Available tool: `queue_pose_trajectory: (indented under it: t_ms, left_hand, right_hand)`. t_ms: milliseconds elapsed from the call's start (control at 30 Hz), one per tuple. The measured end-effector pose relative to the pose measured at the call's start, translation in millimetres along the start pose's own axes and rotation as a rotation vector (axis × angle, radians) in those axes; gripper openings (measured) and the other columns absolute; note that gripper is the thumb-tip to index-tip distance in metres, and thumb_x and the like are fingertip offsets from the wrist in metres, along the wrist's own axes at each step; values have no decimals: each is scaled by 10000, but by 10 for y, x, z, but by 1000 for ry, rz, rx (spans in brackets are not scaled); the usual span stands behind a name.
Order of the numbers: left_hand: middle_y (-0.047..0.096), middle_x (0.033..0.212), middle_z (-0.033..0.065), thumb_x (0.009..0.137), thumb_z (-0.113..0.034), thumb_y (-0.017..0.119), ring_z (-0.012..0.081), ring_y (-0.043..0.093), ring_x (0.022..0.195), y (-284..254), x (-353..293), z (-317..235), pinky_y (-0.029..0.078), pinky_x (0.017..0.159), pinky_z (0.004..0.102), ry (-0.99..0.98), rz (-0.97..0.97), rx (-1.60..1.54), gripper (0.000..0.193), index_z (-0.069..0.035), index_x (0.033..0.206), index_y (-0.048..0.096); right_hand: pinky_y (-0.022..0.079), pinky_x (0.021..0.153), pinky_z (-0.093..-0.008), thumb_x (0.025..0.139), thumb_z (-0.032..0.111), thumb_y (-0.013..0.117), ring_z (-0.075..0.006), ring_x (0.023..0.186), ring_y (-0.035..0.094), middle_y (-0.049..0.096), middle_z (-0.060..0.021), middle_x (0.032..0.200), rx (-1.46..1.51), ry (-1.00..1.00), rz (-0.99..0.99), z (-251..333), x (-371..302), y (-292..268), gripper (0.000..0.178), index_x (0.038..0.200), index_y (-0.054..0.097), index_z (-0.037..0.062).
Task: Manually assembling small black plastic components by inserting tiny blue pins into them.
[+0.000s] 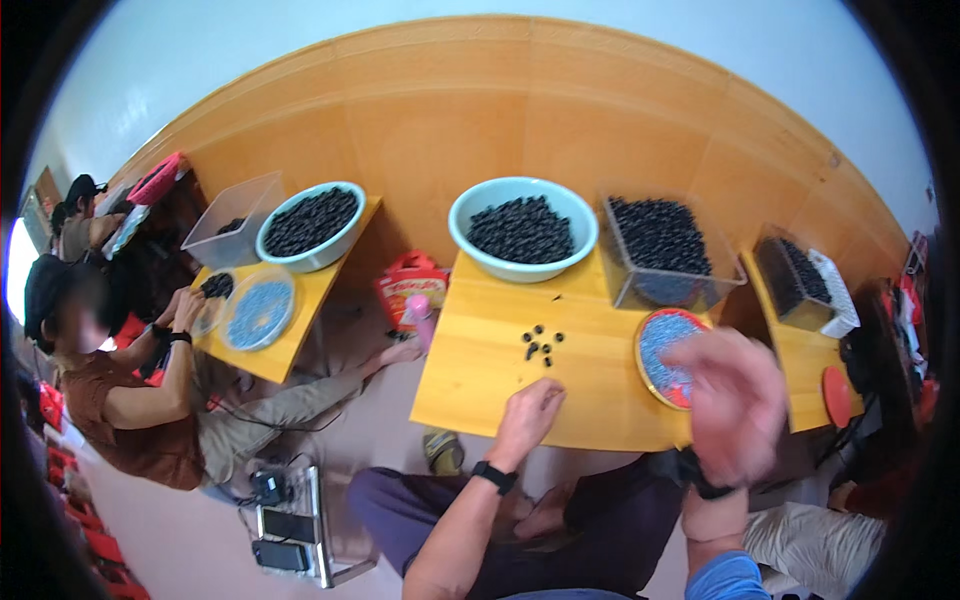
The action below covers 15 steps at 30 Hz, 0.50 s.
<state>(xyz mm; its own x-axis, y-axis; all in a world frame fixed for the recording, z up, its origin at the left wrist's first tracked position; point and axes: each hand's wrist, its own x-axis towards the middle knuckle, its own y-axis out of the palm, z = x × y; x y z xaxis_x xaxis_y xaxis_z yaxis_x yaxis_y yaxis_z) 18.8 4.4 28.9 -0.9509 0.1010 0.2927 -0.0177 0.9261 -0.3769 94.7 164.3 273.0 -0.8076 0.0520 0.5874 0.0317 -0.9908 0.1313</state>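
Observation:
My left hand (530,416) rests by the near edge of the yellow table (470,360), its fingers curled together. Whatever they may hold is hidden. Just beyond it, several small black round parts (545,348) lie loose on the tabletop. My right hand (738,400) is raised at the table's right side, smeared by motion, and its fingers cannot be made out. Behind that hand, and partly covered by it, is a round red tray (642,372) filled with tiny blue-grey pieces (662,338).
At the back stand a pale blue basin (522,270) and a clear plastic bin (625,285), both heaped with black parts. A co-worker (135,400) sits at another yellow table (270,360) on the left. A red bag (410,275) and pink bottle (420,318) stand between the tables.

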Motion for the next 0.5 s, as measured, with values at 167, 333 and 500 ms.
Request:
queue_pose_trajectory:
  t_ms: [167, 333, 500]
  left_hand:
    - [687, 837, 205, 929, -102, 686, 359, 697, 784, 79, 55, -73, 550, 688, 415, 27, 56, -19, 124, -5, 1004, 670]
    - [669, 803, 199, 933, -96, 678, 355, 682, 745, 67, 72, -47, 541, 672, 405, 3, 38, -9, 116, 2, 992, 663]
    - [661, 750, 163, 925, -93, 691, 250, 658, 650, 104, 44, 13, 528, 638, 341, 46, 13, 5, 123, 21, 969, 685]
  right_hand:
    - [420, 668, -276, 834, 284, 859, -144, 770, 537, 523, -2, 846, 402, -409, 158, 369, -870, -801, 348, 1035, 583, 217]
    - [432, 676, -283, 829, 259, 846, -155, 778, 549, 536, -14, 854, 389, -326, 79, 272, -585, -670, 327, 1026, 594, 192]
    - [443, 684, -291, 824, 234, 834, -166, 786, 560, 548, -27, 862, 368, -275, 72, 285, -522, -577, 307, 1018, 605, 167]
